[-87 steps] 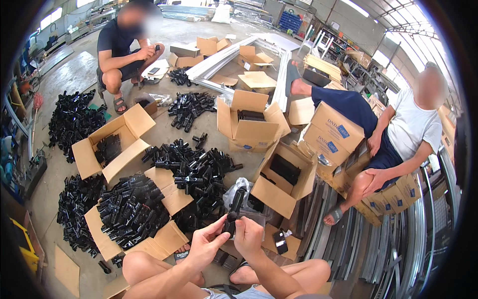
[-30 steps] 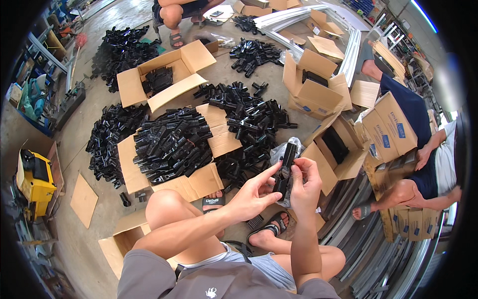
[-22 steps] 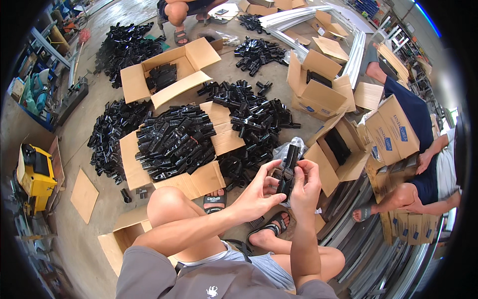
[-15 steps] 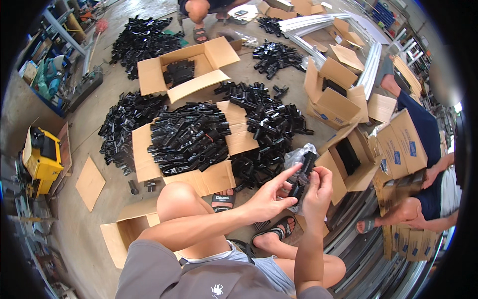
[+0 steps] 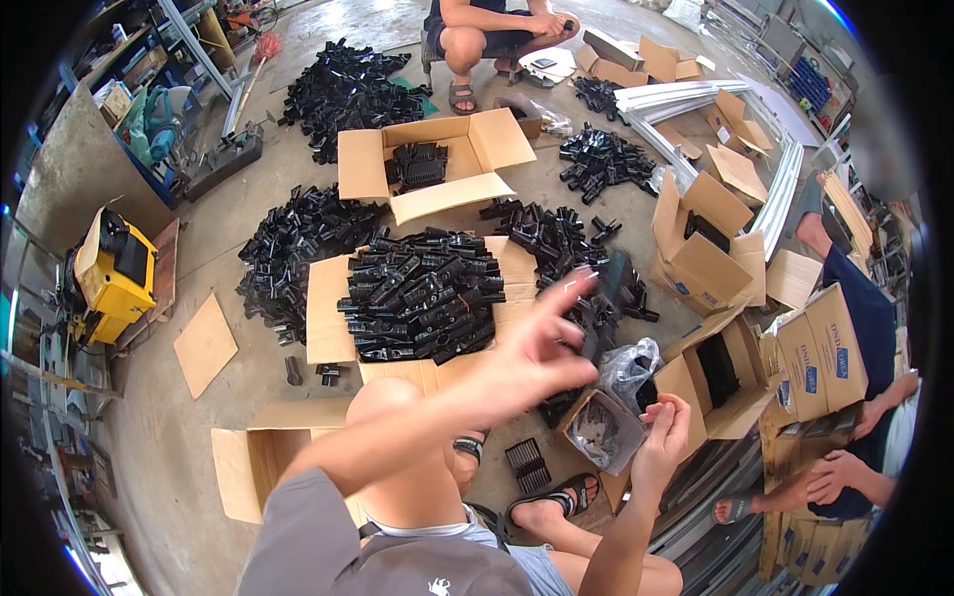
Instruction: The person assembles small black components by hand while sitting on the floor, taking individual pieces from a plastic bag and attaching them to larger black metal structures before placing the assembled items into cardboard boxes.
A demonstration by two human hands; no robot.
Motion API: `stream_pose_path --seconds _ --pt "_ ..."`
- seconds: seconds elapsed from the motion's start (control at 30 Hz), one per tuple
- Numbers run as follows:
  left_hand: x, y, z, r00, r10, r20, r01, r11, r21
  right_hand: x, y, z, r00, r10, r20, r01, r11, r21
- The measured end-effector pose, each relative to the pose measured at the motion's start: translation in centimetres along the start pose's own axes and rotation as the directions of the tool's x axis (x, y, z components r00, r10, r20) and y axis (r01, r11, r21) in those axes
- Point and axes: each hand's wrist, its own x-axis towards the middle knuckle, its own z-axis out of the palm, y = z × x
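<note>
My left hand (image 5: 532, 363) is smeared by motion above the near box, its index finger and thumb stretched apart. Just beyond its fingers is a dark, blurred streak that I cannot make out. My right hand (image 5: 664, 427) is closed in a pinch beside a small carton (image 5: 568, 429). Something black shows at its fingertips, too small to name. That carton has a clear plastic bag (image 5: 628, 370) bunched at its far side and small pieces inside. Left of it, a large heap of black tubular connector pieces (image 5: 422, 298) covers the middle of an opened box (image 5: 326, 308).
More black piles (image 5: 298, 253) lie around. An open carton (image 5: 363, 164) stands beyond, others (image 5: 715, 382) at right. A black ribbed block (image 5: 527, 465) lies by my foot. One person (image 5: 462, 45) sits at the back, another (image 5: 845, 477) at right. A yellow machine (image 5: 114, 273) stands left.
My hands have come apart: the left swung left and away from the right, which dropped slightly. The small carton with its bag now shows between them. The view has shifted, showing more of the back person.
</note>
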Motion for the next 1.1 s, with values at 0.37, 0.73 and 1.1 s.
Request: stream_pose_path --seconds 0.37,0.73,1.1 --pt "-2.8 -4.0 -30.7 0.751 -0.022 -0.66 0.553 0.566 0.611 -7.2 8.4 -13.0 0.985 0.128 -0.118 -0.15 0.968 -0.203" --pt "-0.8 -8.5 -28.1 0.805 0.25 -0.538 0.544 0.052 0.837 -24.2 16.9 -30.8 0.525 0.264 -0.809 -0.419 0.908 0.024" --pt "-1.7 -6.4 -21.8 0.857 0.355 -0.373 0.449 -0.16 0.879 -24.4 14.3 -26.9 0.286 0.139 -0.948 -0.431 0.902 0.002"
